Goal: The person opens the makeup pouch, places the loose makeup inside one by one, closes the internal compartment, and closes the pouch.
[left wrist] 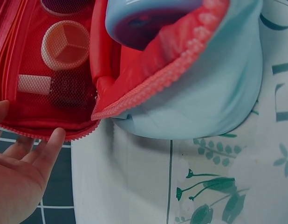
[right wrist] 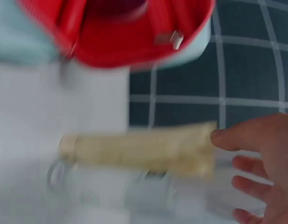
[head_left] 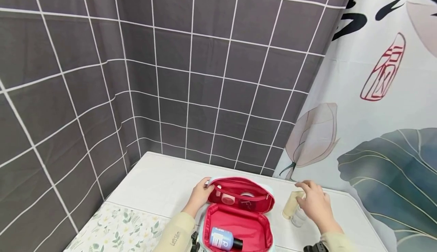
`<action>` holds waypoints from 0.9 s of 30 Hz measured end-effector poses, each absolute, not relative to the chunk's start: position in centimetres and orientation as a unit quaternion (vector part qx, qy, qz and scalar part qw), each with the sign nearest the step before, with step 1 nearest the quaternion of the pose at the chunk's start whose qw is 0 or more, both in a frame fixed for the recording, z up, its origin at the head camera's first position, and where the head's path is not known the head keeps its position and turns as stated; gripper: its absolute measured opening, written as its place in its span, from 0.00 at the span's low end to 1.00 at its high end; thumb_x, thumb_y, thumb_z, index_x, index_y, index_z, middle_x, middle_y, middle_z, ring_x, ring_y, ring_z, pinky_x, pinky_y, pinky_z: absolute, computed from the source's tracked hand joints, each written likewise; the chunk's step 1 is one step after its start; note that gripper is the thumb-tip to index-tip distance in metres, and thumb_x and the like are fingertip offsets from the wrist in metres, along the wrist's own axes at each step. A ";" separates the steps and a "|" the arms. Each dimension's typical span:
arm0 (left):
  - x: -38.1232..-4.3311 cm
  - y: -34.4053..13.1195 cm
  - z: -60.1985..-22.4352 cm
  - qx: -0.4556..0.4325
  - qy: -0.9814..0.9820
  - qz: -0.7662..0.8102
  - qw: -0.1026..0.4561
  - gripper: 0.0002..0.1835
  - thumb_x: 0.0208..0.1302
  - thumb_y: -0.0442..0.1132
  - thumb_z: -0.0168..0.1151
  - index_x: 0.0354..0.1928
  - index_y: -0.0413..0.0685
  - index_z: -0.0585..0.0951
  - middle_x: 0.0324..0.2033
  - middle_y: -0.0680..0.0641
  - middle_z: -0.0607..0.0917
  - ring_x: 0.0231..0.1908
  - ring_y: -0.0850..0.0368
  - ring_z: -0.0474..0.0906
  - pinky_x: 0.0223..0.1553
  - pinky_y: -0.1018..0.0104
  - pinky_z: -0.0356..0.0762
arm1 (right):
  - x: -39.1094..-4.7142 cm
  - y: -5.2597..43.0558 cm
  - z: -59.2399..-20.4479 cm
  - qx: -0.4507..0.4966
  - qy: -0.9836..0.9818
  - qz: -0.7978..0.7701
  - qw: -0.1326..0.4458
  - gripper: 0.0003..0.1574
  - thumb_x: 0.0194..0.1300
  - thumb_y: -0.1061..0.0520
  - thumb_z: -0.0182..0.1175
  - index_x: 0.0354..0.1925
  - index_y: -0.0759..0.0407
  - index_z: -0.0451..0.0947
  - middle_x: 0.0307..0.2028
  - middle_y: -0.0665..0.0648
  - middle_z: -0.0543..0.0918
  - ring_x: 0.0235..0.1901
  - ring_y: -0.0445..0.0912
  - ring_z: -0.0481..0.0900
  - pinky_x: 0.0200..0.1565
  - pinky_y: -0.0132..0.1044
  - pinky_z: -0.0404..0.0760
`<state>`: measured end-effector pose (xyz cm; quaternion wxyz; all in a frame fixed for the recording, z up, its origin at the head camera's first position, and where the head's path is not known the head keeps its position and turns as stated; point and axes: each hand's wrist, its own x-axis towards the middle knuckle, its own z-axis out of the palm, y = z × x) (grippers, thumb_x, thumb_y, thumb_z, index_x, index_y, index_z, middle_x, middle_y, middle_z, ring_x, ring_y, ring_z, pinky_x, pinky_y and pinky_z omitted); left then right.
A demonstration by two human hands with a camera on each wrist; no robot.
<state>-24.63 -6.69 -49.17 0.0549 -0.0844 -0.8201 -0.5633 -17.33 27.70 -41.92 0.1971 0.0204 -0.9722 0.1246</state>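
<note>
My left hand (head_left: 199, 196) pinches the left edge of the raised lid of a toiletry bag (head_left: 235, 219), thumb inside and fingers behind. The bag is pale blue outside and red inside. A blue bottle with a black cap (head_left: 222, 239) lies in its base. Behind the lid's mesh pocket sit a round pink-and-white container (left wrist: 65, 45) and other small items. To the right of the bag, my right hand (head_left: 315, 204) hovers with loosely bent fingers over a beige squeeze tube (head_left: 291, 206) and a clear bottle (head_left: 299, 218). In the right wrist view, the thumb is right at the tube's flat end (right wrist: 207, 149).
The bag stands on a white table (head_left: 164, 172), partly covered by a floral cloth (head_left: 116, 229) at the front left. A dark grey gridded curtain (head_left: 205, 73) hangs behind and to the left. A printed white curtain (head_left: 327, 138) hangs at the right.
</note>
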 end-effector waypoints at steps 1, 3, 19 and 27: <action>-24.6 -6.7 -49.2 -0.083 -0.820 -0.563 0.053 0.16 0.62 0.34 0.57 0.51 0.37 0.75 0.34 0.37 0.82 0.40 0.43 0.79 0.40 0.53 0.78 | -17.5 28.2 -42.1 0.019 -0.976 0.109 0.187 0.20 0.51 0.63 0.62 0.46 0.62 0.77 0.49 0.66 0.74 0.49 0.63 0.68 0.43 0.62 0.63; -24.6 -6.8 -49.1 -0.085 -0.820 -0.564 0.050 0.16 0.62 0.34 0.57 0.52 0.36 0.75 0.35 0.37 0.82 0.40 0.42 0.79 0.40 0.53 0.78 | -17.9 28.8 -42.6 0.025 -0.983 0.086 0.163 0.20 0.53 0.63 0.61 0.47 0.62 0.77 0.49 0.66 0.75 0.50 0.63 0.68 0.45 0.63 0.61; -24.9 -6.6 -49.5 -0.095 -0.823 -0.557 0.053 0.17 0.62 0.33 0.57 0.52 0.36 0.74 0.34 0.36 0.82 0.39 0.42 0.79 0.39 0.53 0.78 | -17.8 28.0 -41.5 0.192 -0.928 -0.001 0.319 0.14 0.35 0.62 0.73 0.25 0.54 0.79 0.23 0.48 0.77 0.30 0.48 0.72 0.31 0.48 0.67; -24.9 -6.8 -49.2 -0.083 -0.825 -0.556 0.052 0.17 0.61 0.34 0.56 0.52 0.36 0.75 0.34 0.36 0.82 0.39 0.42 0.79 0.41 0.52 0.77 | -16.5 25.4 -36.1 0.162 -0.963 0.095 0.194 0.10 0.44 0.60 0.71 0.27 0.52 0.81 0.24 0.44 0.75 0.27 0.41 0.68 0.30 0.39 0.67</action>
